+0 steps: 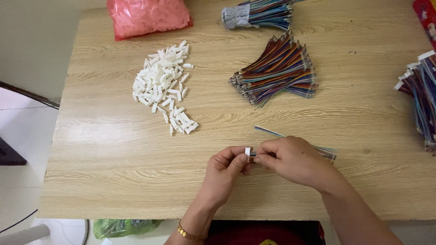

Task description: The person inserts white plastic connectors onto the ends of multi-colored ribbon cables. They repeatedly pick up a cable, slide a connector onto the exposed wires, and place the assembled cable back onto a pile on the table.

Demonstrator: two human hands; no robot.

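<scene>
Nearest the lower edge, the left hand (225, 170) comes up from six o'clock, a gold bracelet (188, 234) on its wrist, and pinches a small white connector housing (247, 151) between thumb and forefinger. Just at its three o'clock the right hand (293, 159) is closed on the end of a thin strip of multicoloured wires (328, 152), thumb and fingers pressing that end against the housing — the two hands meet over the near middle of the wooden desk (104, 149). The strip runs under the right hand, its ends showing toward ten o'clock and three o'clock of it.

Farther off, at about eleven o'clock from the hands, lies a loose pile of white housings (161, 84), spread flat on the desk. At about one o'clock sits a fanned bundle of coloured wires (279, 72), well apart from the pile. Another wire bundle (420, 90), some ends fitted with white housings, lies at the desk's right edge.

At the far edge — twelve o'clock — rests a taped wire bundle (259, 13), and to its nine o'clock a pink plastic bag (147, 16).
</scene>
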